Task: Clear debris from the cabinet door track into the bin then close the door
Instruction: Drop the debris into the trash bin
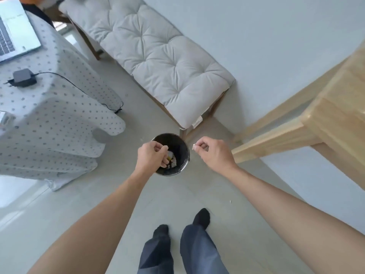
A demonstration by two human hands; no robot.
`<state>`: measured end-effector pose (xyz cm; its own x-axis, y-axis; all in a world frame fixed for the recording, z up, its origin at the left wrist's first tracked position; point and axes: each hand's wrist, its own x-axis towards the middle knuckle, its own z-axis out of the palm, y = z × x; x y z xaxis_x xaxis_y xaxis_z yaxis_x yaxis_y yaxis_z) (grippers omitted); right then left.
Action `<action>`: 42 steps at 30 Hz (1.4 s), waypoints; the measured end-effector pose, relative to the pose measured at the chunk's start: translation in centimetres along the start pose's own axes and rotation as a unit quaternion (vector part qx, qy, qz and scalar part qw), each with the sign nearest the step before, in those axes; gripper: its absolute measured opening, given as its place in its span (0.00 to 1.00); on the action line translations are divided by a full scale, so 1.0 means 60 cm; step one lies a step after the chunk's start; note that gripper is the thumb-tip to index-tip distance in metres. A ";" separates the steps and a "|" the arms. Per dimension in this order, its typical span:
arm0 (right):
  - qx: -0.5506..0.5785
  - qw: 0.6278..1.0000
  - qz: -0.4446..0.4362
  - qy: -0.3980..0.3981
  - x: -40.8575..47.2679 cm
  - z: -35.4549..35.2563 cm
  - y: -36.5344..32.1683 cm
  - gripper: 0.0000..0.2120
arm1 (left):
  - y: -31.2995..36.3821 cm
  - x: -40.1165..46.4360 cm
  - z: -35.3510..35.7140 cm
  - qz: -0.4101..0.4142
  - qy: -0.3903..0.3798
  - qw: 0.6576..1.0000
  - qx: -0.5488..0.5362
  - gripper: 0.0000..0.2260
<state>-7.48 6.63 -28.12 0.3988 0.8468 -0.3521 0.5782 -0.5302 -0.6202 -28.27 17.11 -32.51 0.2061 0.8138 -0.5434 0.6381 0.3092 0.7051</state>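
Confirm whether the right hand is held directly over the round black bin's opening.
No: the right hand, pinching a small white scrap, sits just outside the round black bin's rim.

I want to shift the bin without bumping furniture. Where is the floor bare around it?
Bare floor lies toward the person's feet and between the bin and draped table. It is crowded behind the bin, by the cushioned bench and the wooden furniture.

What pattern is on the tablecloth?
The tablecloth is white with small grey dots, seen in the head view.
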 end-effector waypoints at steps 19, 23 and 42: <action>-0.063 0.983 0.053 -0.166 0.151 0.291 0.140 0.28 | -0.237 0.170 0.071 -0.029 -0.079 0.985 0.148 0.28; -0.058 0.987 0.048 -0.141 0.111 0.232 0.088 0.28 | -0.181 0.123 0.020 0.012 -0.074 0.983 0.170 0.29; 0.098 0.980 0.033 0.171 -0.204 -0.227 -0.177 0.23 | 0.327 -0.229 -0.186 0.320 -0.055 0.922 0.211 0.30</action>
<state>-8.80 1.30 -7.68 0.6660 0.7283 -0.1612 0.4088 -0.5372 -0.7378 -26.88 17.48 -6.15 0.6999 0.7013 -0.1356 0.5861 -0.4554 0.6701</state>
